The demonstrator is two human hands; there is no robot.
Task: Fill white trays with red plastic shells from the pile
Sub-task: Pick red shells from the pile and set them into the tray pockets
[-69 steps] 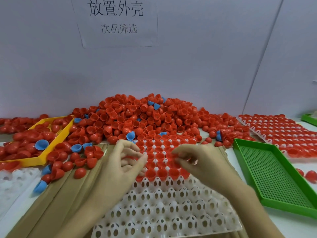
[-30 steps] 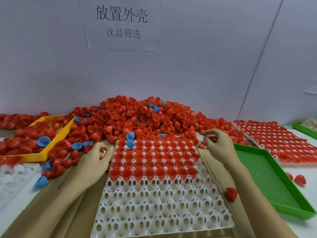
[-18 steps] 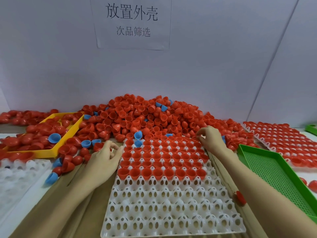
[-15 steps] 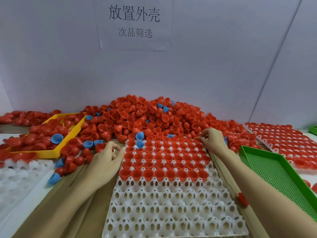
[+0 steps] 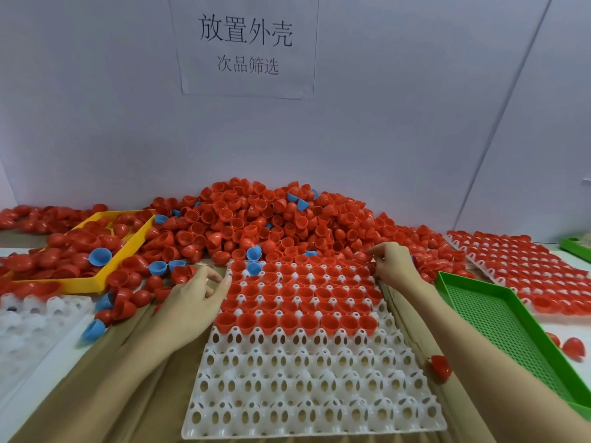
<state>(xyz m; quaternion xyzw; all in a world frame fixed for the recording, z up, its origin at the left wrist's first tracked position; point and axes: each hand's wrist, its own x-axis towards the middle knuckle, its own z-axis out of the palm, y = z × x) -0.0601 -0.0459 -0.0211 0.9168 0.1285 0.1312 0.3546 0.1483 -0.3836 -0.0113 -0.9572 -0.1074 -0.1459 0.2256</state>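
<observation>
Hands [image 5: 192, 302] beside half-filled white tray [image 5: 313, 394]

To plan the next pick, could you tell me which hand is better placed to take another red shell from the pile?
Right, probably. The right hand already touches the pile at the white tray's far corner; the left hand rests beside the tray.

Pile [image 5: 256, 225] lies behind the tray [image 5: 307, 394]; hands flank it.

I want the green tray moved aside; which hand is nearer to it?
Right. The right hand is at the pile's edge, just left of the green tray; the left hand lies beyond the white tray, further left.
</observation>
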